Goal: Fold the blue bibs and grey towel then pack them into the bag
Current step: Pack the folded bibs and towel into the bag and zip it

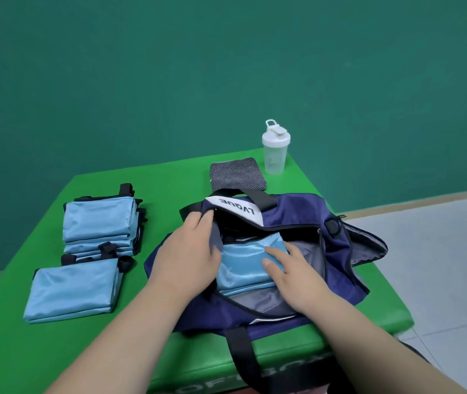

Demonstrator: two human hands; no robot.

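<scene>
- At the far left one folded blue bib [73, 291] lies on the green pad [169, 180], and a stack of folded bibs [100, 223] sits just behind it. Both are outside the bag, waiting their turn.
- My left hand [189, 251] grips the rim of the navy bag [292, 211], with the fingers curled over the edge near the handle to pull the mouth wide. I would hold that edge up and back, so the lining cannot sag over what goes in.
- In the opening lies the bib in the bag [243, 268], folded and towards the left end of the compartment.
- My right hand [292, 274] rests on that bib with straight fingers, grasping nothing and only pressing. I judge the step is to seat it: push it flat, down to the floor and square to the end, leaving room on top.
- Behind the bag the folded grey towel [238, 173] lies on the pad, not yet packed.
- A shaker bottle [275, 149] stands beside the towel and should be left alone.
</scene>
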